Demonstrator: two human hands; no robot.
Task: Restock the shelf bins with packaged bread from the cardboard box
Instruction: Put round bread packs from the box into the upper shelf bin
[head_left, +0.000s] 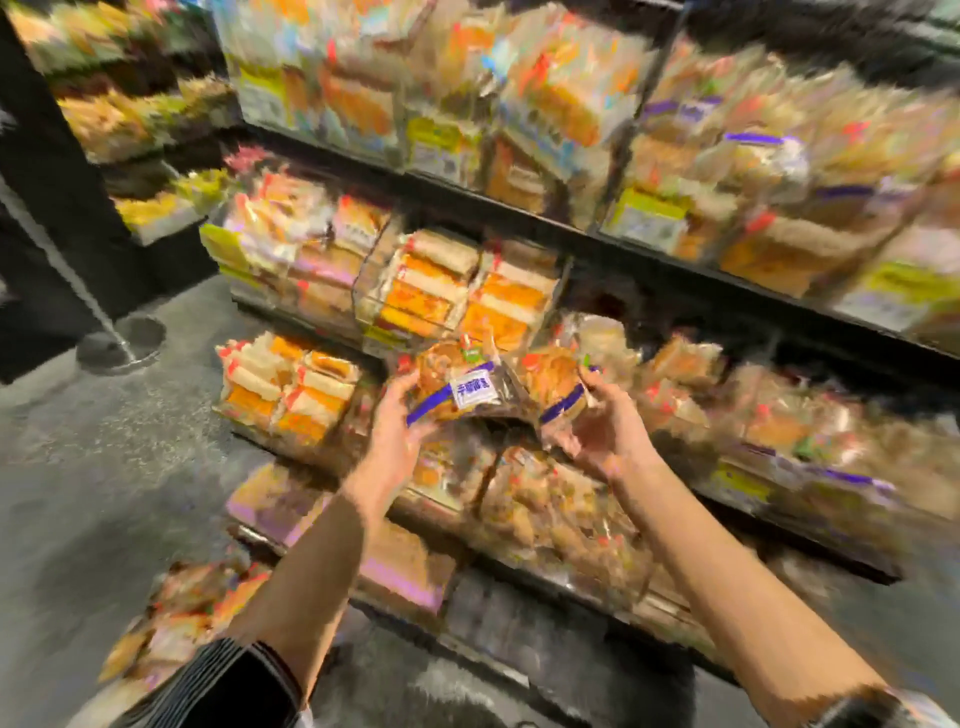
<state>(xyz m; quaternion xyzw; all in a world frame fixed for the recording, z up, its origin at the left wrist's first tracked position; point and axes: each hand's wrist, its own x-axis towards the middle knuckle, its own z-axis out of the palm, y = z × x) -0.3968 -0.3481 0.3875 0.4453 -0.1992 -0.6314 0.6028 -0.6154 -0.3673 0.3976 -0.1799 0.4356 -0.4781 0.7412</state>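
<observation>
The view is blurred by motion. My left hand (397, 431) grips a clear bread pack (457, 387) with a blue band and a white label, held in front of the third shelf. My right hand (605, 423) grips a second, similar bread pack (553, 382) just to its right. Both packs hover above a clear bin (545, 512) full of brownish bread packs. A load of bread packs (187, 613) lies low at the left near my left elbow; whether it sits in the cardboard box is unclear.
Tiered black shelves (649, 249) hold clear bins of sandwich and bread packs (467, 291) on every level. Grey floor (104, 467) lies to the left, with a round metal stand base (122, 343) and a black wall behind it.
</observation>
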